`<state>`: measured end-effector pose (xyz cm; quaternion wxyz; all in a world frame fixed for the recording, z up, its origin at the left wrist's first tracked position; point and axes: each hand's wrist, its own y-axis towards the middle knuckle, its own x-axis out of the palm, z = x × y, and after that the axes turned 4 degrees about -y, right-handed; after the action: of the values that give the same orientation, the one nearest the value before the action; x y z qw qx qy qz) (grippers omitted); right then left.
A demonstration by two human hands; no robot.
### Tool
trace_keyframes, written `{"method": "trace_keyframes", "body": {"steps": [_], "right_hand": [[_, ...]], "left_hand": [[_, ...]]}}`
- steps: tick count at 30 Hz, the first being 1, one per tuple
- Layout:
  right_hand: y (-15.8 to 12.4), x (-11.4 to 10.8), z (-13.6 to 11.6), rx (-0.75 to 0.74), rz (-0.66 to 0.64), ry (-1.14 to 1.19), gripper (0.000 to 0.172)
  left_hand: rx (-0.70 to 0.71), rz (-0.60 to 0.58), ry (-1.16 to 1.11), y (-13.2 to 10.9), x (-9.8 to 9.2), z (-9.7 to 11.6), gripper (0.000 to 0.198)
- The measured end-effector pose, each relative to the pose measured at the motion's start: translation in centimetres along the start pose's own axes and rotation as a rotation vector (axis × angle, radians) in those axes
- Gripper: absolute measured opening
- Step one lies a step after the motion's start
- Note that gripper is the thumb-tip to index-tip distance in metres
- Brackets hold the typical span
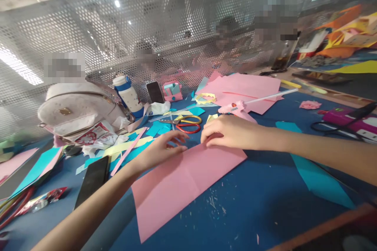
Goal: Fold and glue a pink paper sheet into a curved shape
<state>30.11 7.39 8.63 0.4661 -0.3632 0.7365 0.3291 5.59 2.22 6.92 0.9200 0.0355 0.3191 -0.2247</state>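
Observation:
A sheet of pink paper [188, 184] lies at a slant on the blue table in front of me, with a faint crease across its middle. My right hand [225, 133] is at its far edge, fingers bent down and closed on the paper there. Over the same edge, farther left, is my left hand [161, 149], thumb and fingers apart with nothing between them. Just beyond my hands are scissors [188, 124] with red and yellow handles. A pink glue gun [235, 110] with a clear glue stick lies behind my right hand.
Blue and yellow paper scraps, a black phone [92, 176] and a pale backpack [79, 113] are on the left. A bottle [128, 96] stands behind. Pink sheets [253, 86] lie at the back. To the right are a blue strip [312, 172] and a purple power strip [341, 121].

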Motion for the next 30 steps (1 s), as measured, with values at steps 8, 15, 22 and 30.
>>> {"method": "trace_keyframes", "body": {"steps": [8, 15, 22, 30], "right_hand": [[2.2, -1.6, -2.3, 0.005, 0.154, -0.062, 0.022], [2.8, -1.4, -3.4, -0.067, 0.225, -0.013, 0.016], [3.2, -1.4, -3.0, -0.250, 0.366, -0.184, 0.013], [3.0, 1.0, -2.9, -0.464, 0.377, -0.442, 0.028]], "left_hand": [[-0.303, -0.233, -0.742, -2.5, 0.4, -1.0, 0.049], [-0.166, -0.643, -1.251, -2.2, 3.4, -2.1, 0.082], [-0.166, -0.433, -1.355, -2.2, 2.9, -1.7, 0.060], [-0.182, -0.008, -1.498, -1.8, 3.2, -2.3, 0.028]]}}
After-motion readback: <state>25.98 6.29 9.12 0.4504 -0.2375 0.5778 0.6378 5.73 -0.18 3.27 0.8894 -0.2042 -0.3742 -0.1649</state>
